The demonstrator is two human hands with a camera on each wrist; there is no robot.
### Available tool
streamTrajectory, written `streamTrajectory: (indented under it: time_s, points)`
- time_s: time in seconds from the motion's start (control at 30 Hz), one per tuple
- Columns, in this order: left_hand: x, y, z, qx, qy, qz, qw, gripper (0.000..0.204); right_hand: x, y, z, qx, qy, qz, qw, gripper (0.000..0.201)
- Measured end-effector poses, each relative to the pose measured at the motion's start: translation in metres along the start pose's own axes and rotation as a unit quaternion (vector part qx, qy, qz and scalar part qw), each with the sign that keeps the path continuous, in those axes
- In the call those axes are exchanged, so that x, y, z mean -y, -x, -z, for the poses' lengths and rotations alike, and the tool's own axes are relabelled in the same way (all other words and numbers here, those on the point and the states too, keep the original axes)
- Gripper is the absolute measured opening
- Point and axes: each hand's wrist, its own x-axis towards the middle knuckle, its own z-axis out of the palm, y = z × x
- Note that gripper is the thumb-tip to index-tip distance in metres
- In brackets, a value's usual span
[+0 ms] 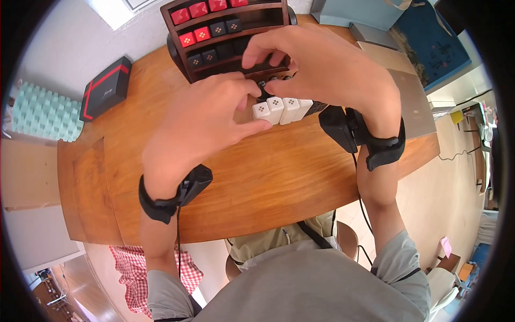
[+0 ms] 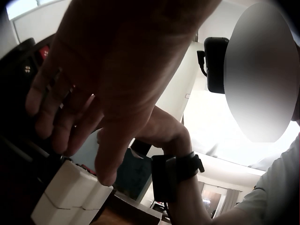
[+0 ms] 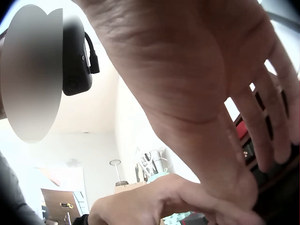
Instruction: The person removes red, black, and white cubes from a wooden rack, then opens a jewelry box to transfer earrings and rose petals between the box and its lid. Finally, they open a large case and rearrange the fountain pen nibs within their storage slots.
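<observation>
Several white blocks with a four-petal mark on top stand in a row on the wooden table. My left hand reaches over their left end, its thumb right at the front of the nearest block and its fingers spread forward. From the other side my right hand arches over small dark pieces behind the row, fingers loosely bent. In the left wrist view the left thumb hangs close over a white block. Behind the hands, a dark wooden rack holds red blocks and black blocks.
A black box with a red ribbon and a mint foam roller are at the table's left. Behind on the right are a grey-blue bag and a dark blue bag. Cables run down from both wrist cameras.
</observation>
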Motion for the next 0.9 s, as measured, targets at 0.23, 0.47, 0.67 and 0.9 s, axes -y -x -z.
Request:
streamTrajectory:
  time_s: [0.23, 0.47, 0.67, 0.9]
  points:
    - [0.000, -0.009, -0.004, 0.068, 0.010, 0.045, 0.997, 0.030, 0.003, 0.018, -0.020, 0.005, 0.049, -0.006, 0.999, 0.034]
    - [0.004, -0.010, -0.007, 0.069, 0.020, 0.051, 0.996, 0.028, -0.001, 0.022, -0.032, -0.026, 0.093, 0.015, 0.995, 0.031]
    - [0.008, 0.003, 0.039, 0.069, 0.058, 0.107, 0.990, 0.024, 0.014, 0.003, -0.011, 0.026, -0.014, -0.033, 0.999, 0.027]
    - [0.018, 0.023, 0.075, -0.060, 0.087, 0.137, 0.985, 0.019, 0.027, -0.008, -0.018, -0.106, -0.088, 0.026, 0.990, 0.025]
